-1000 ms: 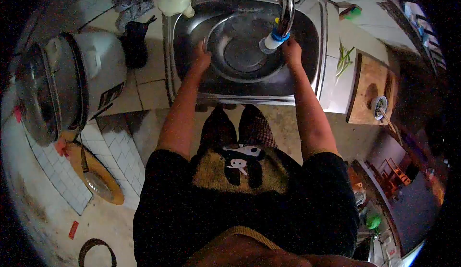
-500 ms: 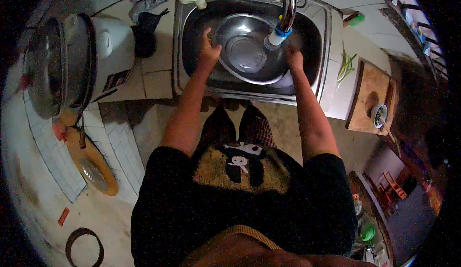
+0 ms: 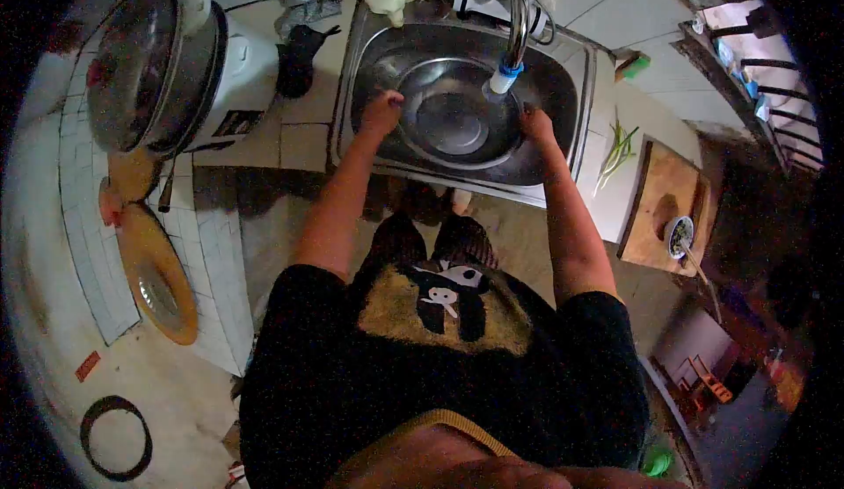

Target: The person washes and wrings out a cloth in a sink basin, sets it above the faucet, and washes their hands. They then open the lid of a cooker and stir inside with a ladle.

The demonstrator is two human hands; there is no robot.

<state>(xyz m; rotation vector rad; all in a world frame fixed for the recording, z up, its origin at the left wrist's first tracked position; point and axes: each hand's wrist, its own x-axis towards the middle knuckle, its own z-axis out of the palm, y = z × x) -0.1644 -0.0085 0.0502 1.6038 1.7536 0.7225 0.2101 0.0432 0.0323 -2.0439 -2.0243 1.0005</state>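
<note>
A round, shiny metal basin (image 3: pixel 450 136) sits inside the steel sink (image 3: pixel 563 98). My left hand (image 3: pixel 382 113) is closed on the basin's left rim, thumb side toward the bowl. At the opposite rim, my right hand (image 3: pixel 537 125) also grips the edge, its fingertips partly hidden in shadow. The curved faucet (image 3: pixel 520 23), with a blue and white nozzle, hangs over the basin's upper right part. Whether water is falling from it is hard to tell.
Right of the sink lie green stalks (image 3: pixel 619 153) and a wooden cutting board (image 3: pixel 661 199) with a small bowl (image 3: pixel 680 236) on it. A green sponge (image 3: pixel 635 68) is near the back corner. On the left stand a black cloth (image 3: pixel 299 60) and a large lidded pot (image 3: pixel 132 72).
My left hand, earlier with fingers spread beside the basin, has closed on its rim. My right hand stays at the right rim. The camera view has shifted slightly.
</note>
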